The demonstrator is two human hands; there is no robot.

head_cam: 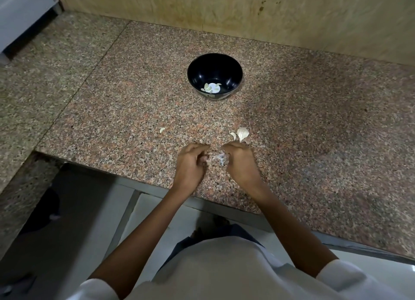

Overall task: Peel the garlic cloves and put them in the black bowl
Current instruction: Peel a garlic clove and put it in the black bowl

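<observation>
Left hand (190,162), right hand (240,162): both curled, pinching one clove (218,158) between them. Bowl (202,68): peeled cloves (211,88) inside. Counter (134,97): loose cloves (243,133) beyond hands.

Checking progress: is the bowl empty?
No, several pale cloves lie at the bottom of the bowl.

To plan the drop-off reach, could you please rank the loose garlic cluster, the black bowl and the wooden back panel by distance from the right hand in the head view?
1. Garlic cluster: just beyond the right hand, on the counter.
2. Black bowl: farther back, slightly left.
3. Wooden back panel: behind the counter, farthest.
</observation>
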